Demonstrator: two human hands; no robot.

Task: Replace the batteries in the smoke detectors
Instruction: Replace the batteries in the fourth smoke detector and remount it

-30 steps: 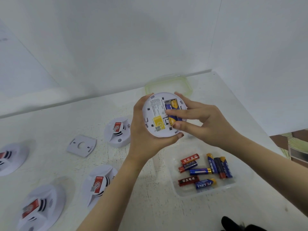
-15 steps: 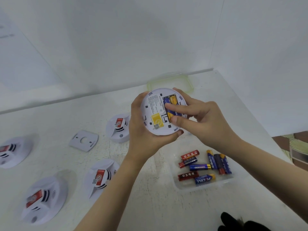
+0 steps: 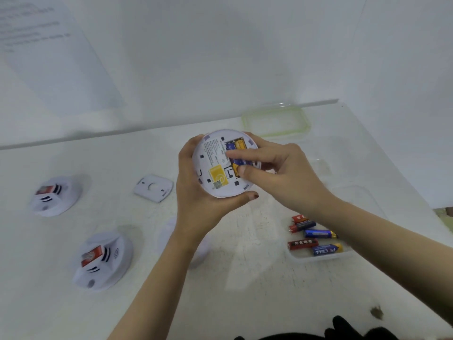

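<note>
My left hand (image 3: 196,204) grips a round white smoke detector (image 3: 215,165) by its rim, above the table, its back turned to me. The battery bay is uncovered and shows blue-and-yellow batteries (image 3: 235,146). My right hand (image 3: 289,177) reaches in from the right. Its index finger lies across the batteries and its thumb sits at the lower end of one, pinching it in the bay. The other fingers curl behind the detector's right edge. Several loose batteries (image 3: 318,233), red and blue, lie in a clear tray (image 3: 316,258) under my right forearm.
Two more detectors (image 3: 55,195) (image 3: 103,260) lie face up at the left, and a third (image 3: 169,231) is mostly hidden behind my left forearm. A white mounting plate (image 3: 153,188) lies left of my hands. A clear green-rimmed lid (image 3: 277,121) sits by the wall.
Both hands and the detector have shifted slightly up and away from me. My right thumb and index finger stay on the battery in the bay, the thumb sliding a little along it.
</note>
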